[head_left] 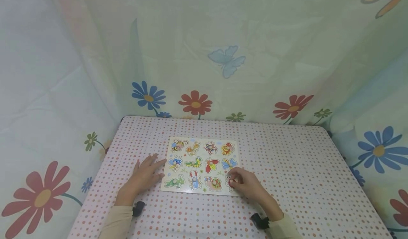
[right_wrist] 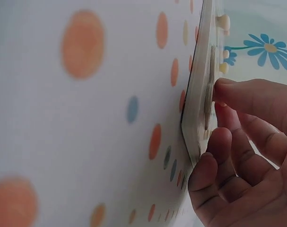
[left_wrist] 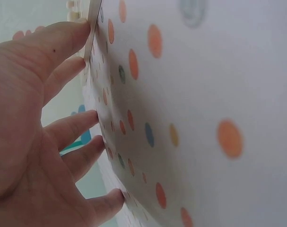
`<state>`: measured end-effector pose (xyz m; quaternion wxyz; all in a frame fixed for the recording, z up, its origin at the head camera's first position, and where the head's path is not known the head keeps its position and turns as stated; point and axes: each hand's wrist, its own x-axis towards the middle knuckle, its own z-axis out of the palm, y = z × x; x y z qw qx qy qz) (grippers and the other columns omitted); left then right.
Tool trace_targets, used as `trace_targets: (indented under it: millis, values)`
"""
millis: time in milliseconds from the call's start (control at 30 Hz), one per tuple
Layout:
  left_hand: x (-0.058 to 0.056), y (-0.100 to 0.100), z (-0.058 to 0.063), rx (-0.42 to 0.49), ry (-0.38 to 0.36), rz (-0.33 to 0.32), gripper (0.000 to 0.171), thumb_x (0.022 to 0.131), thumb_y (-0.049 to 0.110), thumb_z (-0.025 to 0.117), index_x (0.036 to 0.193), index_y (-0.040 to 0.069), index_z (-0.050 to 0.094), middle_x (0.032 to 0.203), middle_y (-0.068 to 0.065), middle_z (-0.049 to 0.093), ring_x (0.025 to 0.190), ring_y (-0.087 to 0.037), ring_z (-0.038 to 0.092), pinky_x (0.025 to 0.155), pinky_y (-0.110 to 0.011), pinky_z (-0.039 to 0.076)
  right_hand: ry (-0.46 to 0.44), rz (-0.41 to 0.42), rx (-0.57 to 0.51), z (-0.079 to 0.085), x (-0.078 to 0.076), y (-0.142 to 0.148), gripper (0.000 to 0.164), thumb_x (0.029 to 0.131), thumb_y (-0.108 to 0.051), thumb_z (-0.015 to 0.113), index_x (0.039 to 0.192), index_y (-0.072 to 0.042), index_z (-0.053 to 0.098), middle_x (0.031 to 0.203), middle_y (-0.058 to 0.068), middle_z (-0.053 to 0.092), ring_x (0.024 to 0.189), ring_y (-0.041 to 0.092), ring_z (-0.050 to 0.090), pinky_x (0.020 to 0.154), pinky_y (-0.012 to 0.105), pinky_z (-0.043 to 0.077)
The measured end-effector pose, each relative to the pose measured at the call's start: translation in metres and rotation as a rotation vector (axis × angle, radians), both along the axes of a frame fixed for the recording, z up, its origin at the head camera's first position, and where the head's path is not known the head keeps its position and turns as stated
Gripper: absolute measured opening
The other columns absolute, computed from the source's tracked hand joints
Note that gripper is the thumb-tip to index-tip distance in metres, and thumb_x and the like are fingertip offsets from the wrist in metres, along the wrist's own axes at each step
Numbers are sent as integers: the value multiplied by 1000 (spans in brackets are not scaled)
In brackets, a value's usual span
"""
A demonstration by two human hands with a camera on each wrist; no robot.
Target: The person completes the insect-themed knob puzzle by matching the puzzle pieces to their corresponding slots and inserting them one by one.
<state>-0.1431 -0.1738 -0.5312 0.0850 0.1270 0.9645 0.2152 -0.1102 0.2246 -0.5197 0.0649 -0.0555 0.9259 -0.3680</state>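
Observation:
A wooden insect peg puzzle board [head_left: 202, 171] lies flat on the table, its pictured pieces bearing small knobs. My right hand [head_left: 247, 184] is at its near right corner and pinches a puzzle piece [head_left: 231, 181] with some red on it, partly hidden by the fingers. In the right wrist view, that thin wooden piece [right_wrist: 210, 90] sits slightly proud of the board's surface, thumb and fingertips at its knob. My left hand [head_left: 145, 175] rests at the board's left edge with fingers spread. Its thumb and index finger reach the edge, while the other fingertips rest on the tabletop.
A dotted cloth [head_left: 197, 217] covers the table. Curtains printed with flowers and butterflies [head_left: 191, 37] hang behind and on both sides. Dark wrist devices [head_left: 260, 221] are worn at both sleeves. Beyond the left hand, knobs show along the board in the right wrist view.

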Motion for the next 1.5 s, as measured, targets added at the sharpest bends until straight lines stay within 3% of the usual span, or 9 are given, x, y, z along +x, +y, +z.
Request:
trace_targets:
  millis: [667,933,1200,1500]
  values:
    - [-1,0,1,-12,-1,-3,56,98,36,65,150,24,49,162,-16,27,149,-40,18,114,-70,5,11,46,68,0,-2,1,28,86,-6,77,109,-19,68,87,-13,59,68,8,50,58,23,45]
    - [-1,-1,1,-6,4,3,55,97,34,65,149,23,50,161,-16,28,148,-41,18,115,-70,4,62,133,59,0,-2,3,25,88,-5,76,111,-13,68,85,-10,56,66,9,47,55,24,43]
    - [2,1,1,-47,-1,11,55,98,35,64,150,24,49,162,-15,28,149,-39,18,115,-68,6,27,99,43,0,0,3,23,88,-7,76,107,-16,69,85,-10,59,67,9,49,57,24,44]
    - [12,3,8,9,99,1,46,99,30,64,143,18,57,155,-17,40,143,-40,33,115,-61,25,67,30,-26,9,3,10,24,89,-6,75,112,-12,69,94,-5,67,78,10,60,63,25,53]
